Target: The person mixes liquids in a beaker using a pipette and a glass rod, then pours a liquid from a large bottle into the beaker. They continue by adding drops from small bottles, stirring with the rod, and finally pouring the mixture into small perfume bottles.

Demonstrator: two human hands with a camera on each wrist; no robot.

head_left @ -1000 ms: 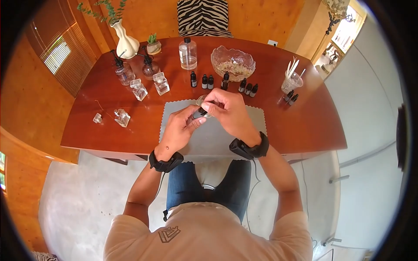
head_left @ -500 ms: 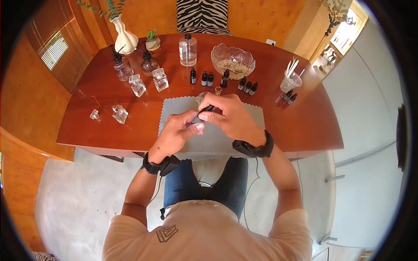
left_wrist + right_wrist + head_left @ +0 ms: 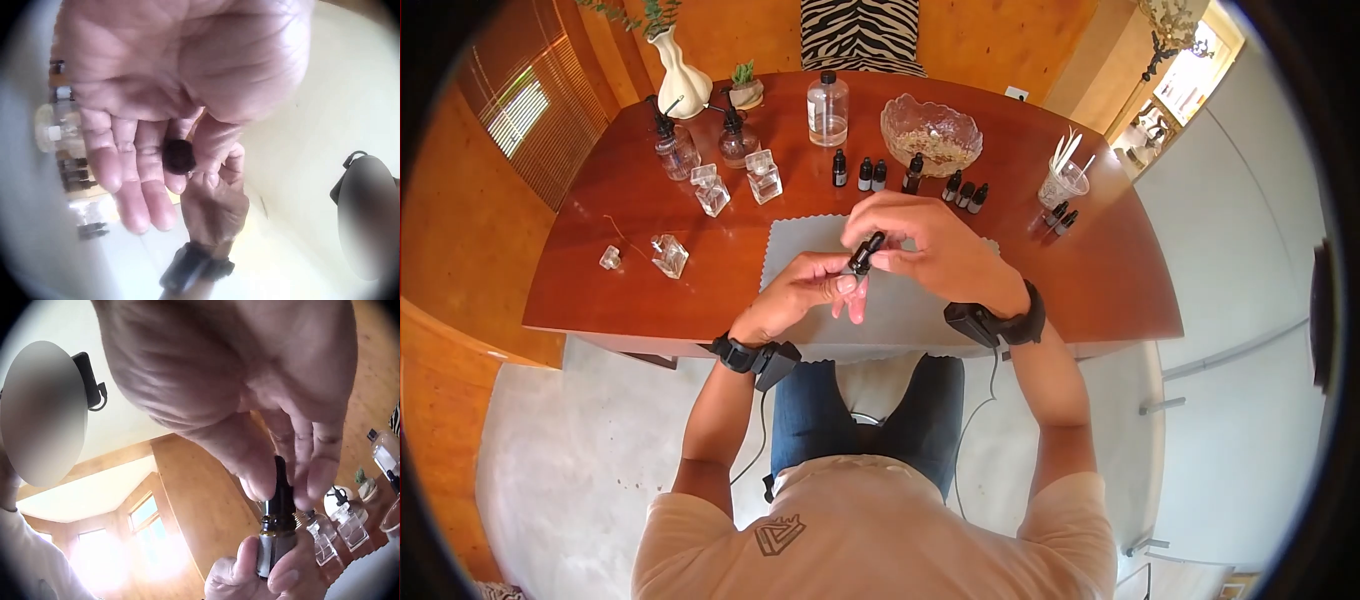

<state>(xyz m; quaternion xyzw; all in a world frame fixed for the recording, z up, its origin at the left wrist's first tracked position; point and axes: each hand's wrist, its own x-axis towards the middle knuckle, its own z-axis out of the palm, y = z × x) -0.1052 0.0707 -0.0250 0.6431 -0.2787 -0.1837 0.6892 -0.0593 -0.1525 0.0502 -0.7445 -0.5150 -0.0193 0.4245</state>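
Observation:
Above the grey mat (image 3: 910, 325), my left hand (image 3: 800, 285) pinches a small dark dropper bottle (image 3: 275, 550) between thumb and forefinger, its other fingers extended. My right hand (image 3: 935, 245) reaches over from the other side, and its thumb and fingertips pinch the black tapered cap (image 3: 283, 494). Amber glass shows at the bottle's neck just below that cap in the right wrist view. From the left wrist, the dark round end of the bottle (image 3: 179, 156) shows beside the thumb. The right hand covers part of the mat's far side.
Several small dark bottles (image 3: 866, 174) stand behind the mat. Farther back are a large clear bottle (image 3: 828, 115) and a glass bowl (image 3: 930, 140). Square glass bottles (image 3: 763, 178) stand to the left, one lying tilted (image 3: 669, 256). A cup with white strips (image 3: 1063, 185) is at right.
The small bottle has come into clearer view, its cap pointing up and right. My left hand's lower fingers have spread out, and my right hand has shifted slightly, hiding glassware behind it.

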